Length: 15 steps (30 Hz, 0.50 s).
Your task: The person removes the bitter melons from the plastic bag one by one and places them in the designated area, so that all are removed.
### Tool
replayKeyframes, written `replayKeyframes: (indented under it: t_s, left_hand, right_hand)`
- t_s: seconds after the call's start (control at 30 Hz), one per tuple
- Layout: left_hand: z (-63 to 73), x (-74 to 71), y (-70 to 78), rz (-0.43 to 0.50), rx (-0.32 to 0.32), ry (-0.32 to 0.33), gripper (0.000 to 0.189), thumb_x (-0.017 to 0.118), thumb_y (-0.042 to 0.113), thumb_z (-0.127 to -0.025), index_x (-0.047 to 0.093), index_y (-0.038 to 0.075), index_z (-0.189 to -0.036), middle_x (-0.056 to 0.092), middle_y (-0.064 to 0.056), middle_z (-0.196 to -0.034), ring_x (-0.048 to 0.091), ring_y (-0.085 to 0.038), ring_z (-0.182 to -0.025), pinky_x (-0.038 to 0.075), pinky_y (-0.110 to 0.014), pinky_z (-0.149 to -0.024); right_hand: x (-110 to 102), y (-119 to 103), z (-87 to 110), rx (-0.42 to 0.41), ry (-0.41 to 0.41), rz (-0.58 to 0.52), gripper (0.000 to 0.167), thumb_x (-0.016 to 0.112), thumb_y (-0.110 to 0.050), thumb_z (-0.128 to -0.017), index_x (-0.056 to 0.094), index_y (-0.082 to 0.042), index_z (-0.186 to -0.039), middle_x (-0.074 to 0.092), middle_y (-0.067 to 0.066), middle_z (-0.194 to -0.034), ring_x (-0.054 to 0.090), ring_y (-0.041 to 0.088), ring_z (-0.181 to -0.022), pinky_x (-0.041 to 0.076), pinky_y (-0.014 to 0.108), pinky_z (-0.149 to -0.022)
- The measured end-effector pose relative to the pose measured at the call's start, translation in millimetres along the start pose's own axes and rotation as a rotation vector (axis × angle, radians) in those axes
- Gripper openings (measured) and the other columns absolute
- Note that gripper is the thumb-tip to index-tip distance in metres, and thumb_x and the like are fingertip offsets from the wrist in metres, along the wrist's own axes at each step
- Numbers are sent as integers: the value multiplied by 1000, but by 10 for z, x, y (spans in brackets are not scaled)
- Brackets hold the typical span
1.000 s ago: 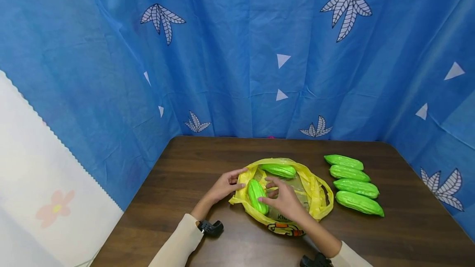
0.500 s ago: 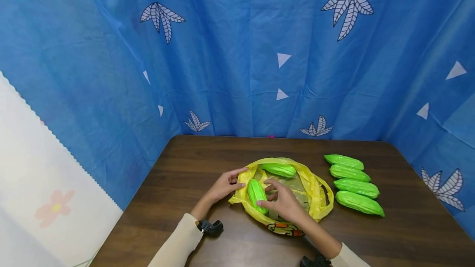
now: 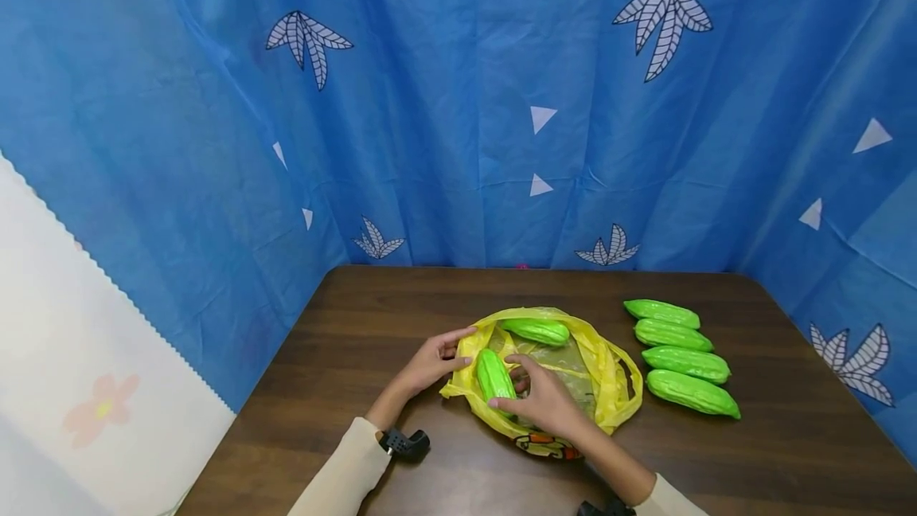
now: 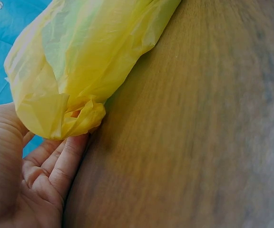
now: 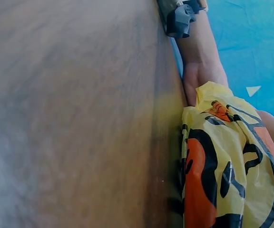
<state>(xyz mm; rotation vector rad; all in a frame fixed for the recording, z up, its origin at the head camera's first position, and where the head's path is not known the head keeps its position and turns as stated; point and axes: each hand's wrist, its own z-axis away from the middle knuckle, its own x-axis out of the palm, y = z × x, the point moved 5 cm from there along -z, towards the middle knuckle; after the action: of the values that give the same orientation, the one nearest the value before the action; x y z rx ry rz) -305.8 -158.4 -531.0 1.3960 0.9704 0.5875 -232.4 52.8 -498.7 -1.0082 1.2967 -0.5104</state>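
A yellow plastic bag (image 3: 605, 357) lies open-mouthed on the table, a printed figure on its near side. My left hand (image 3: 432, 361) grips its left rim, thumb inside and fingers on the outer side; in the left wrist view the fingers (image 4: 68, 164) show below the bag's gathered edge. Inside, at the left, lies a bright green ridged bitter melon (image 3: 494, 373). My right hand (image 3: 544, 396) reaches in over the near side and holds this melon, thumb over its near end and fingers curled at its right. A second bitter melon (image 3: 537, 330) lies at the bag's far side.
Several more green bitter melons (image 3: 692, 393) lie in a row on the dark wooden table (image 3: 387, 301), right of the bag. A blue patterned curtain (image 3: 430, 102) hangs behind the table. The bag's handle loop (image 3: 634, 392) spreads out to the right.
My right thumb has slid toward me and left over the melon's near end, and the right fingers have closed in on its side. The left hand and the bag have hardly moved.
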Motion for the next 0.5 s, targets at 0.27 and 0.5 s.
replayKeyframes:
  t_s: [0.27, 0.5]
  left_hand:
    - [29, 7, -11, 14, -9, -1, 57, 65, 8, -100, 45, 8, -153, 53, -21, -146, 66, -30, -115, 59, -34, -86]
    - [19, 1, 5, 1, 5, -7, 57, 65, 9, -100, 45, 8, -153, 55, -21, -145, 67, -29, -112, 60, -34, -85]
  right_hand:
    - [19, -7, 22, -12, 0, 34, 79, 88, -42, -78, 55, -4, -139, 69, 12, -115, 66, 19, -90, 57, 35, -69]
    - [11, -39, 21, -30, -3, 63, 76, 89, -40, -78, 57, -7, -138, 69, 8, -108, 65, 17, -87, 56, 33, -66]
